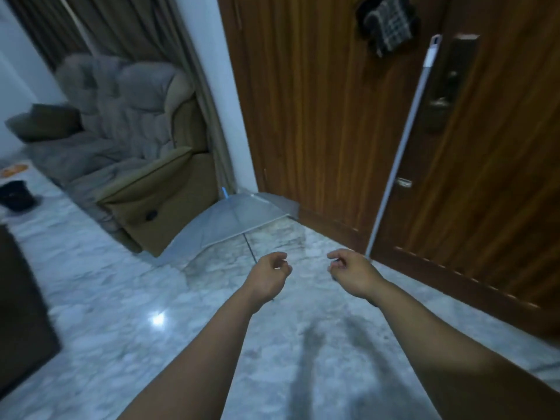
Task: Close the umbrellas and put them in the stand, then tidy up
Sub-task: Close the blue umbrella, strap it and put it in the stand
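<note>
Open clear umbrella (230,219) lies on its side on the marble floor (121,298), canopy toward the armchair (142,165), shaft running back to the hands. Both hands reach for it: left hand (269,275) just over the shaft, fingers loosely curled, holding nothing as far as I can tell; right hand (351,275) near the shaft's other side, fingers loosely curled, empty.

Risks, as I judge: floor is glossy w/ dark patches nearer than the umbrella, poss. wet, so slip hazard. Canopy sits close to the wooden door (333,116); ribs could snag while folding. Mop pole (403,147) leans on the door right of the umbrella; a bump could topple it.

No stand in view. Black bucket (16,195) far left of the umbrella.
</note>
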